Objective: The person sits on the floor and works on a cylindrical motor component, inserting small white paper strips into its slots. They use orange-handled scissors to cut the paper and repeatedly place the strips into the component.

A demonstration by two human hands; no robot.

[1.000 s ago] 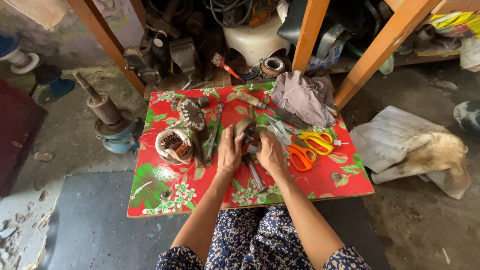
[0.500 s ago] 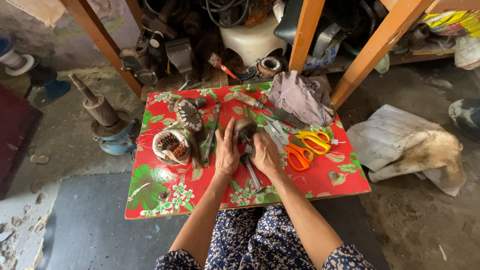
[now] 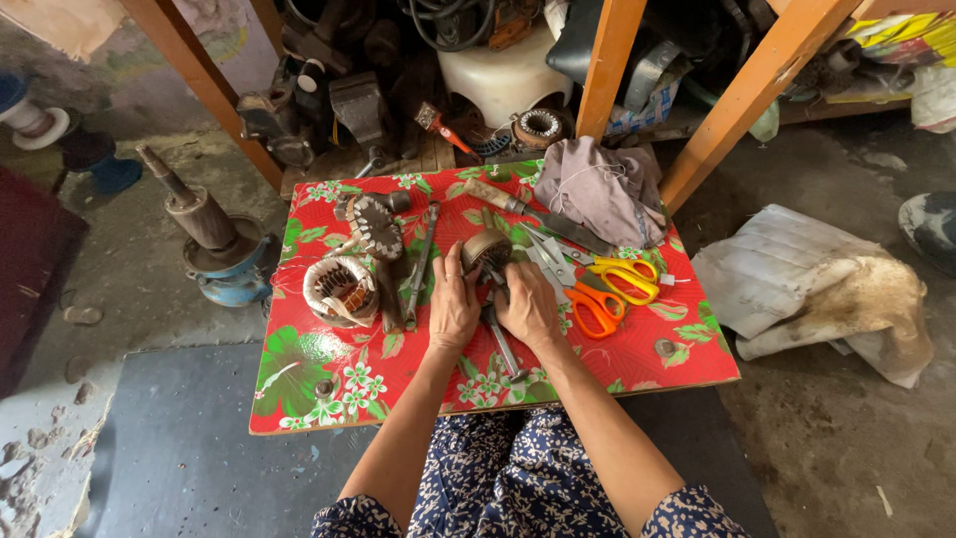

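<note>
Between the hands (image 3: 490, 307), hidden: the middle of a small round metal part (image 3: 487, 248) and the upper end of a slim metal tool (image 3: 505, 349); grip not readable. Under the shelf, too dark and cluttered to sort: machine parts (image 3: 339, 90). Cut off at the right edge: a dark rounded thing (image 3: 931, 227). Covered by a grey cloth (image 3: 602, 189): the table's (image 3: 299, 399) far corner.
</note>
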